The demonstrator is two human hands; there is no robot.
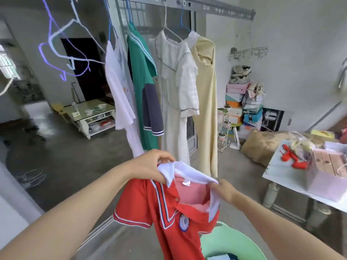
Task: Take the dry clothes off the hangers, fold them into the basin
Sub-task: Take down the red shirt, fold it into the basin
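The red shirt (pixel 169 209) is up in both hands, hanging open-necked just above the green basin (pixel 234 239), its lower part covering the basin's left rim; the left hand (pixel 150 166) has its fingers bunched tight on the left side of the white collar, the right hand (pixel 225 190) pinches the collar's right end, and between them the neck is pulled wide; down in the basin lies a bit of blue cloth (pixel 219 257); behind the shirt, four garments hang side by side on the rail (pixel 216 7): a white blouse (pixel 120 87), a green shirt (pixel 140 76), a white dress (pixel 174 87) and, last on the right, a cream dress (pixel 206 102); bare hangers (pixel 63 51) dangle off to the left; over on the right, a desk (pixel 281 175) carries a pink box (pixel 326 181) at its near edge, with something red (pixel 293 159) just beside it.
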